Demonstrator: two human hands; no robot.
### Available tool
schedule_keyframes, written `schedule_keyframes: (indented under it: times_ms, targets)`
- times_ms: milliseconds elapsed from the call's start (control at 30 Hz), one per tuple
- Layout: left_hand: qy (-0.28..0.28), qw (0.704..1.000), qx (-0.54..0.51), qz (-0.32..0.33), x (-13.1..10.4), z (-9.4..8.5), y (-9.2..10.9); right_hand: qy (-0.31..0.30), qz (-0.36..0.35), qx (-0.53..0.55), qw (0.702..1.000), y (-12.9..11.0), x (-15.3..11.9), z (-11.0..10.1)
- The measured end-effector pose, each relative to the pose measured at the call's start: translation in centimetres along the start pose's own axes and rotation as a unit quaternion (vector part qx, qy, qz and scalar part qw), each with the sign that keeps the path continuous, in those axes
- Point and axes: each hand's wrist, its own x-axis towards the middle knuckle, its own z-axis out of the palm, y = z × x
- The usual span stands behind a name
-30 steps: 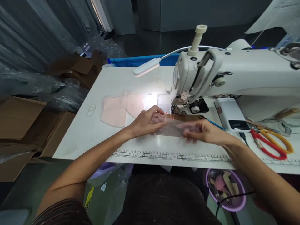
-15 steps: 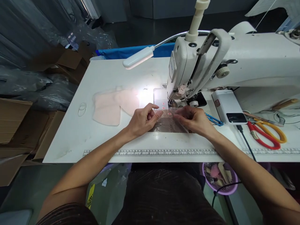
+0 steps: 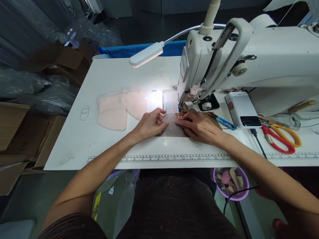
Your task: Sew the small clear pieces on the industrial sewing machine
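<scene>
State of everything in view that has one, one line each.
Left hand: thumb and forefinger apart, at sheer piece; grip unclear
Right hand: fingers on sheer piece; grip unclear
Sheer piece: flat, in front of needle area
Lamp: apparently lit, glare below
White device: display dark
Scissors: lying down, blade state unclear
Purple bin: holding scraps
Cardboard box: open

Sewing machine white; sheet greyish; fabric pale pink; basket purple.

2 hands; 1 sewing mach.; 1 lamp; 1 ruler strip.
</scene>
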Motion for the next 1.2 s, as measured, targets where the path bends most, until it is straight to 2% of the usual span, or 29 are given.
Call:
schedule_keyframes:
  times_ms: [67, 133, 200, 400, 500, 667, 867, 1200]
  targets:
    - [0.047, 0.999, 0.020, 0.011, 0.3, 0.1, 0.0, -0.011, -0.006, -0.050, 0.999, 0.7, -0.1, 0.4]
    - [0.085, 0.996, 0.032, 0.011, 0.6, 0.0, -0.1, -0.010, 0.008, -0.054, 0.998, 1.3, -0.1, 0.8]
    - [0.097, 0.995, 0.030, 0.006, 0.9, -0.1, -0.4, -0.001, 0.021, -0.035, 0.999, 1.8, -0.2, 1.1]
    - [0.080, 0.997, -0.021, -0.005, 1.5, -0.2, -1.4, 0.049, 0.080, 0.096, 0.991, 2.3, -0.8, 1.1]
    - [0.064, 0.996, -0.060, -0.031, 1.6, -0.4, -1.7, 0.055, 0.081, 0.141, 0.985, 2.6, -1.0, 1.0]
    - [0.061, 0.994, -0.075, -0.049, 1.8, -0.6, -1.7, 0.030, 0.037, 0.118, 0.992, 2.5, -1.1, 0.9]
    - [0.050, 0.995, -0.072, -0.051, 2.0, -0.6, -2.0, 0.024, 0.043, 0.067, 0.997, 2.1, -1.2, 1.1]
    - [0.056, 0.996, -0.061, -0.043, 1.9, -0.5, -2.1, 0.024, 0.028, 0.131, 0.991, 1.8, -1.3, 0.1]
